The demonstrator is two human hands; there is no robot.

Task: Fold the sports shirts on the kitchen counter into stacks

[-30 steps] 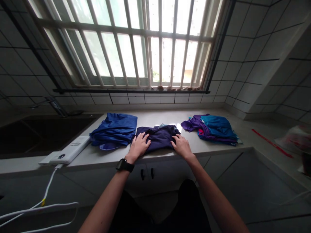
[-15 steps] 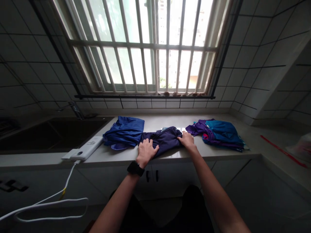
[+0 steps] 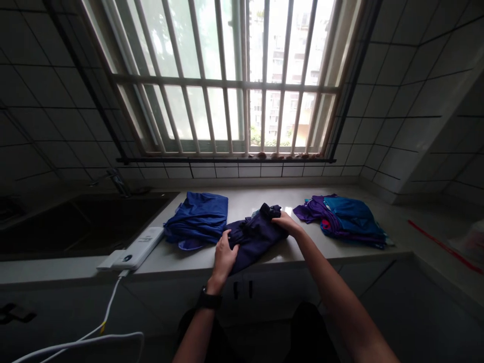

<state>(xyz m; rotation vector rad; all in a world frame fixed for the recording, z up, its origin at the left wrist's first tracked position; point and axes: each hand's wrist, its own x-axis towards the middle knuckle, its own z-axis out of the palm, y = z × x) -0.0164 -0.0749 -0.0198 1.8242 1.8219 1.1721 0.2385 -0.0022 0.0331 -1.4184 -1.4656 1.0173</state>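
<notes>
A dark navy garment [image 3: 257, 239], folded into a bundle, is between my hands at the front of the counter. My left hand [image 3: 226, 254] grips its left edge, thumb on top and the fingertips partly hidden by the cloth. At the upper right, my right hand [image 3: 288, 223] is closed on the garment's edge, where a dark gathered part sticks up. A lighter patterned bit of cloth shows at its back. Just left of the bundle lies a folded blue garment [image 3: 204, 217].
On the right is a stack of folded purple and teal clothes [image 3: 350, 219]. A white power bank [image 3: 138, 249] with a cable lies by the dark sink [image 3: 113, 214] at left. A red strip [image 3: 442, 244] rests on the right counter [image 3: 401, 234]. A barred window is ahead.
My hands have gone from pressing the navy garment flat to gripping its two sides. Its right end is raised and tilted. The view has tipped slightly upward.
</notes>
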